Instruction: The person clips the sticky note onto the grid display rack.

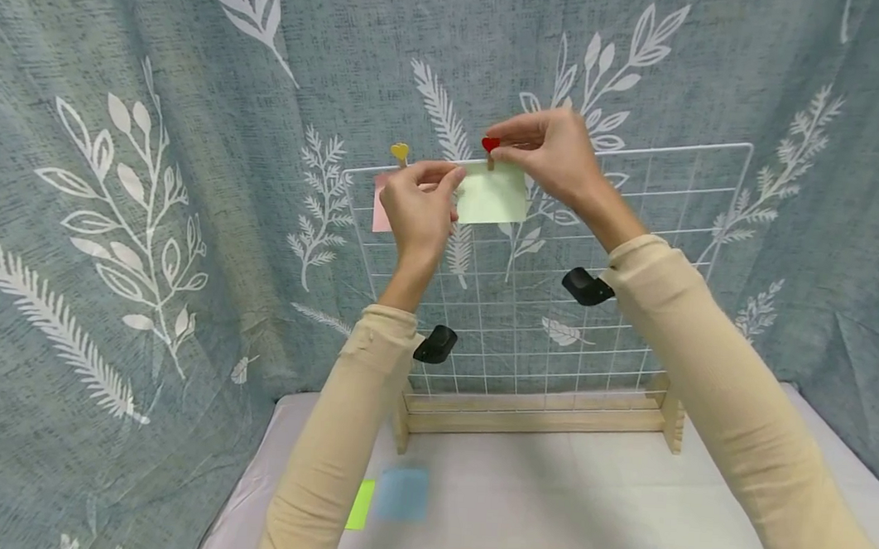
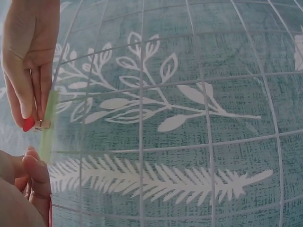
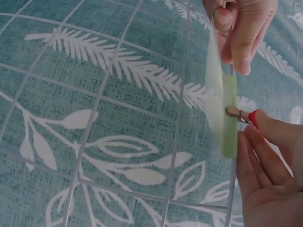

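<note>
A pale green paper note (image 1: 492, 196) hangs at the top bar of a white wire grid (image 1: 527, 312). My right hand (image 1: 558, 152) pinches a small wooden clothespin with a red heart (image 1: 490, 144); in the right wrist view, the clothespin's wooden tip (image 3: 232, 111) is over the note's top edge. My left hand (image 1: 419, 209) pinches the note's left edge between thumb and fingers at the bar. Partly hidden behind that hand is a pink note (image 1: 380, 213), below a clothespin with a yellow heart (image 1: 399, 150) on the same bar.
The grid stands in a wooden base (image 1: 536, 422) on a white-covered table (image 1: 517, 502). A blue note (image 1: 402, 494) and a bright green note (image 1: 361, 505) lie at the front left, beside my left sleeve. A leaf-patterned curtain (image 1: 214, 171) hangs behind the grid.
</note>
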A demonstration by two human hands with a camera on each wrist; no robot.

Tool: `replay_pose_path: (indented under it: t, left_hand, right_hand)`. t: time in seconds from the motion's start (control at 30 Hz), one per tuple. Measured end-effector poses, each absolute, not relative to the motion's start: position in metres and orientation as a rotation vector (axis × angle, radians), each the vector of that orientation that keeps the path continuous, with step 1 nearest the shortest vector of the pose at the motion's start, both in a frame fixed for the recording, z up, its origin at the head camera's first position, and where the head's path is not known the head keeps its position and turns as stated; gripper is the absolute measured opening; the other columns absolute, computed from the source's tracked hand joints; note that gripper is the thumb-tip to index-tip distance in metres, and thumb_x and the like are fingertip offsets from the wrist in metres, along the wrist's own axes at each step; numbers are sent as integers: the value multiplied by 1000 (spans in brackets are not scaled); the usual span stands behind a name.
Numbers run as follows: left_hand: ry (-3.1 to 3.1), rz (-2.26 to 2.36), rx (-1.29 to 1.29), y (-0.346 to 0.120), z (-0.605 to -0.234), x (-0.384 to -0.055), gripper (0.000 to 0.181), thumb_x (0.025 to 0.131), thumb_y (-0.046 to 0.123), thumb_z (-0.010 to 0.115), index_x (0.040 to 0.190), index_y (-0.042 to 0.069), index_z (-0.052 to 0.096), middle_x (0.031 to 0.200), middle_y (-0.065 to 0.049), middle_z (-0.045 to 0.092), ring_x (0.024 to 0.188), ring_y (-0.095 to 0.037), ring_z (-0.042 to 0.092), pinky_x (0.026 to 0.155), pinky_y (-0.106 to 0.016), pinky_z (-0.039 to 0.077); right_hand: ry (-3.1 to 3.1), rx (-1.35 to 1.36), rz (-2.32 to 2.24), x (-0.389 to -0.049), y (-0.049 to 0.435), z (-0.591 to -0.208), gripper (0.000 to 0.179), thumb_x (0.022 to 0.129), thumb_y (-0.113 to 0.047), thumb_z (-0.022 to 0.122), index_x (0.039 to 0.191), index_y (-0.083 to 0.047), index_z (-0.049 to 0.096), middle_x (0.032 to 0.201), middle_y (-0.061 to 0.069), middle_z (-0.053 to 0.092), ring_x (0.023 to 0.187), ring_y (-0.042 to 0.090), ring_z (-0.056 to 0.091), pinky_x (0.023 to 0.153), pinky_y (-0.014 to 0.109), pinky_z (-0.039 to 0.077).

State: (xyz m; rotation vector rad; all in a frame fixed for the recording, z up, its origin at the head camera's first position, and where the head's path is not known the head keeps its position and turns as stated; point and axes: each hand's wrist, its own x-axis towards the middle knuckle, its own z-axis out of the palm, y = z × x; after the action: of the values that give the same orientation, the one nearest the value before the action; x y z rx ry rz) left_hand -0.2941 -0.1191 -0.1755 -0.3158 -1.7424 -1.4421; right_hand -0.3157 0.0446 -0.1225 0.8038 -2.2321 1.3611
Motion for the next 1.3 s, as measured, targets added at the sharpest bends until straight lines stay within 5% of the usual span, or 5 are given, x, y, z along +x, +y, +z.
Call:
replay_pose_path:
  t: [0.33,0.67,0.87,1.3]
  left_hand:
    - [-1777,-1484,-435,-119,-178,-281,13,88,5,73,93,-7,73,82,-18,70,40,-19,54,35,-22,46]
    - [-1763,-1582,-566,-120,-179,-272,17,90,5,70,96,-11,70,84,-25,70,45,-11,57,43,-23,53]
    - [-1737,-1620,-622,-123,-185,-265,20,94,5,66,97,-14,68,81,-27,67,48,-12,60,47,-27,56]
    - [-1785,-1604,-696,-132,-201,-248,21,95,9,65,95,-12,69,78,-23,67,50,-16,62,49,-29,57]
  right_hand:
    - [-2178,804,1331,-303,50,-129,22,91,-5,70,112,-1,73,125,9,66,107,23,68,91,28,55]
    - [-2174,831,1285,-292,56,-133,20,92,-9,69,109,0,74,113,13,71,98,22,70,89,29,56]
    - [-2203,880,1291,-288,62,-142,25,95,-20,67,110,-2,74,106,15,73,88,19,71,83,31,57]
    - [-2212,926,1343,-277,73,-169,26,98,-15,62,113,4,71,109,18,71,82,8,70,68,20,58]
